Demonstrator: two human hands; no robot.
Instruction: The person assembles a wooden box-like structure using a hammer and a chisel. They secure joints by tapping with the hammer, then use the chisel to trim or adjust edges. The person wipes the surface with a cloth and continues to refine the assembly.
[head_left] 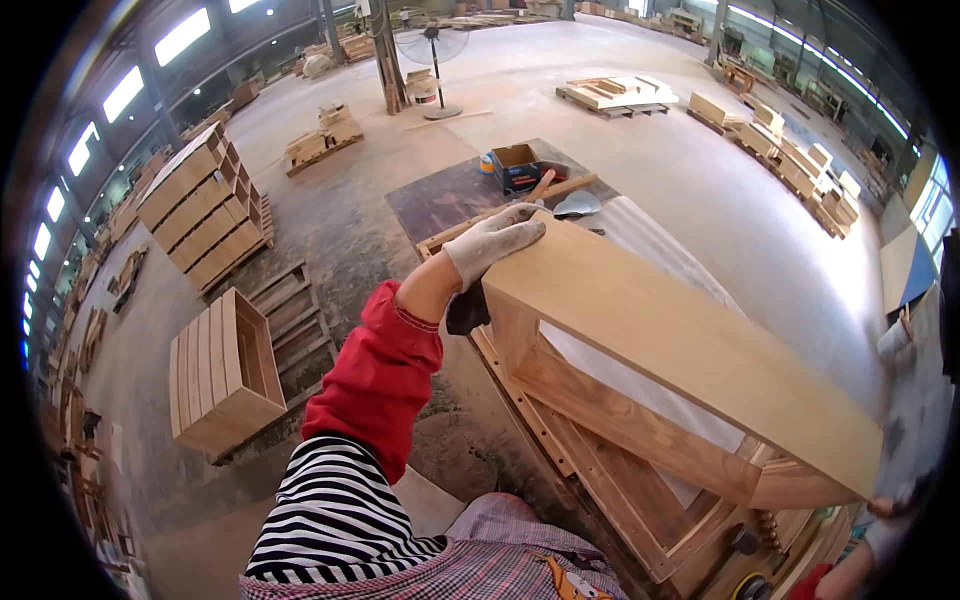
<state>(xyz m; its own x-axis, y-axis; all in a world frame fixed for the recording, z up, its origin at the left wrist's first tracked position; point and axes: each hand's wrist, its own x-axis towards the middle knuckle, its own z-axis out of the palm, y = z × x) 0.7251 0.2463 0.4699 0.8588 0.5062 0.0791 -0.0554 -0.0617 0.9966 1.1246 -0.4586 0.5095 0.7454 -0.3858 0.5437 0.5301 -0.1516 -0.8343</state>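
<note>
A pale wooden drawer frame (pixel 680 340) stands on its side across the workbench, open through its middle. My left hand (pixel 497 243), in a whitish work glove, is closed over its far left corner, the fingers bent on the top edge. At the frame's near right end is my right hand (pixel 886 532), also gloved, its fingers against the corner; the dark rim of the picture hides part of it. Beneath the frame lies a larger wooden carcass (pixel 625 480) with a sheet of white foam (pixel 655 235) along its far side.
Beyond the frame, a dark board (pixel 430 205) carries an open carton (pixel 517 166) and a grey scoop-like piece (pixel 577 204). A round sanding tool (pixel 752 586) sits at the lower right. Stacked drawers (pixel 215 360) and a pallet (pixel 295 310) stand left, with a fan (pixel 432 70) farther off.
</note>
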